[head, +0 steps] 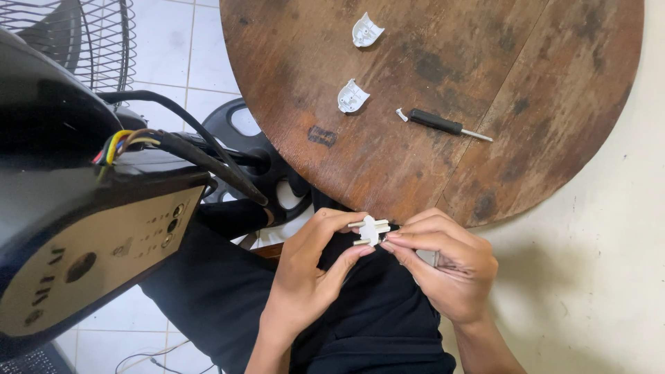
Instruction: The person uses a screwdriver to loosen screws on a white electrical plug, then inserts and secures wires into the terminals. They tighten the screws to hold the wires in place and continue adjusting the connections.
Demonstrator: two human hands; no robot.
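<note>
Two bare hands, left hand (308, 277) and right hand (443, 266), no rings or watch visible; forearms unsleeved; black garment (374, 325) covering lap and legs.

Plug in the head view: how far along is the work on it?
Done: two white plug cover halves lie apart on the round wooden table, beside a small black screwdriver. In hand: the left hand and right hand both pinch the white pin insert. Left: the covers are not yet back on.

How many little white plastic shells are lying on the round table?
2: one white shell near the table's far edge, another white shell closer, left of the screwdriver. None looks hidden.
</note>
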